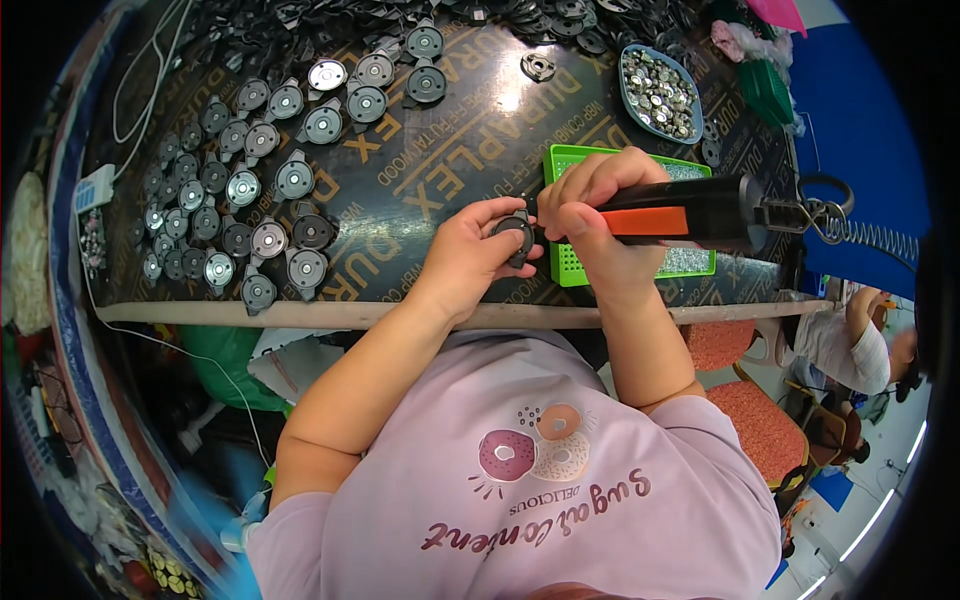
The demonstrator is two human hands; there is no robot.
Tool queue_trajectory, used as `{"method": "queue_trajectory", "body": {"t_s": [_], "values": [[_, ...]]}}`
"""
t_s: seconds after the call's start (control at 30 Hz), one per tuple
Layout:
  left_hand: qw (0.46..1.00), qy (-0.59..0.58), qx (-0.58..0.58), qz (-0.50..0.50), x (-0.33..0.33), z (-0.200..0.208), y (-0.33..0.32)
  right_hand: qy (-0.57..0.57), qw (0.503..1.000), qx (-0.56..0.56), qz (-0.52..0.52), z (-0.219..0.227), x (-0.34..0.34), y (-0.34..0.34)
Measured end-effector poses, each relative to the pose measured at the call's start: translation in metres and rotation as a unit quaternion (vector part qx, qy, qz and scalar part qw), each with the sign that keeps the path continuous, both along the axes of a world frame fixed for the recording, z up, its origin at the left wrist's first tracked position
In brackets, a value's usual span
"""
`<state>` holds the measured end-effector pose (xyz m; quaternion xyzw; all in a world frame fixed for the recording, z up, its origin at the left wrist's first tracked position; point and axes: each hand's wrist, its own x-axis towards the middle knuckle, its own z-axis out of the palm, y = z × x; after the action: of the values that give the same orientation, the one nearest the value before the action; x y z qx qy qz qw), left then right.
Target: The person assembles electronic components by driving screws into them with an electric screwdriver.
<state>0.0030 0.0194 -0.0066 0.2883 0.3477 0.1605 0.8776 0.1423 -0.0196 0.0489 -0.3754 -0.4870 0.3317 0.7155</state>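
Pinched between the fingers of my left hand (462, 252) is a small black round part (516, 236), held just over the table near its front edge. My right hand (610, 215) is wrapped round a black electric screwdriver (722, 214) with an orange panel. The tool lies nearly level, its front end toward the round part; its tip is hidden behind my fingers. A coiled spring cord (870, 235) runs from its back end to the right. Beneath my right hand stands a bright green basket (566, 268) holding many small silvery pieces, perhaps screws.
Many round dark parts with silvery discs (268, 238) lie in rows on the left of the printed black table (400, 215). A blue bowl (628, 100) of metal discs stands at the back right. Black parts (300, 25) are heaped along the far side. Another person (850, 340) sits beyond, at right.
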Motion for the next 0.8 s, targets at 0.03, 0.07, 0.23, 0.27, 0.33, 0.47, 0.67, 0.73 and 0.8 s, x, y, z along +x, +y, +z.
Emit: {"method": "queue_trajectory", "body": {"t_s": [0.03, 0.07, 0.23, 0.27, 0.33, 0.47, 0.67, 0.73, 0.8], "values": [[1.0, 0.0, 0.0, 0.0, 0.0, 0.001, 0.0, 0.0, 1.0, 0.0, 0.0, 0.001, 0.0, -0.001], [1.0, -0.002, -0.002, 0.006, 0.0, 0.002, -0.001, -0.034, 0.999, -0.014, 0.001, 0.002, 0.0, -0.004], [1.0, 0.0, 0.008, 0.012, 0.0, -0.003, -0.002, -0.091, 0.996, -0.024, -0.011, 0.001, -0.003, -0.004], [1.0, -0.002, 0.005, 0.016, 0.001, -0.003, -0.003, -0.097, 0.995, -0.028, -0.026, 0.0, -0.004, -0.005], [1.0, -0.004, 0.002, 0.02, 0.001, -0.003, -0.003, -0.103, 0.993, -0.031, -0.04, 0.0, -0.007, -0.005], [1.0, 0.003, -0.002, 0.025, 0.002, -0.001, -0.004, -0.11, 0.99, -0.032, -0.082, 0.002, -0.012, -0.004], [1.0, -0.019, 0.01, 0.015, 0.0, -0.012, -0.005, -0.097, 0.989, -0.023, -0.112, 0.002, -0.017, -0.007], [0.999, -0.044, 0.019, 0.009, 0.001, -0.005, -0.001, -0.069, 0.996, -0.016, -0.049, 0.003, -0.011, -0.008], [0.998, 0.035, 0.047, -0.002, 0.0, 0.01, -0.004, -0.047, 0.999, -0.006, 0.014, 0.006, -0.003, -0.01]]}}
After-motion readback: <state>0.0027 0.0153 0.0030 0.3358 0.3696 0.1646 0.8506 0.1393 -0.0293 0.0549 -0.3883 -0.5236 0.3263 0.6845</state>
